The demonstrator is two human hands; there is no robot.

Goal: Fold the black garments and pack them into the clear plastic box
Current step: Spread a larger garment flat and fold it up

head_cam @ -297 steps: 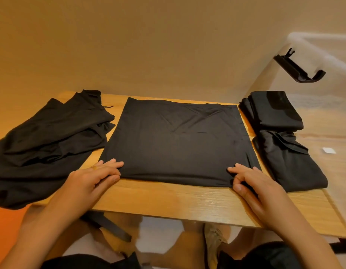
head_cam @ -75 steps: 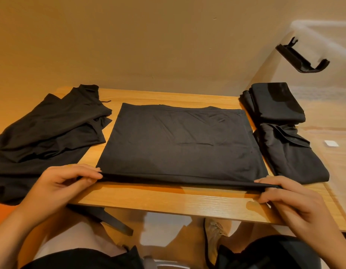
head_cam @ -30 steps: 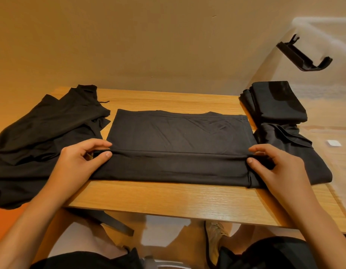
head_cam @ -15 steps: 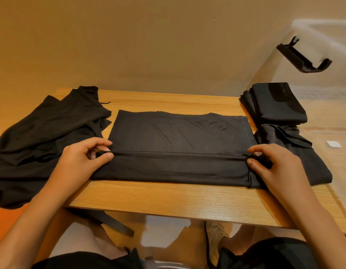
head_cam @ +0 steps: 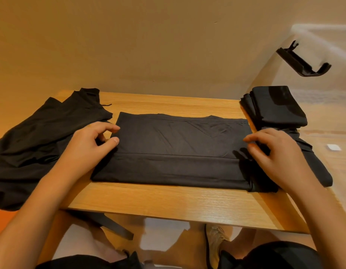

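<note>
Fingers of left hand [head_cam: 85, 146] and right hand [head_cam: 280, 154] curl loosely at sides of black garment [head_cam: 178, 150]; grip unclear.

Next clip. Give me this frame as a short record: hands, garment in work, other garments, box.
garment in work: middle garment, flat on the table, near edge folded up over it
left hand: at its left edge, fingers curled, grip unclear
right hand: at its right edge, fingers curled, grip unclear
unfolded pile: left end of table, draping off it
folded garments: two, at the right; inside the box or beside it, cannot tell
clear plastic box: far right, black clip on its wall
</note>
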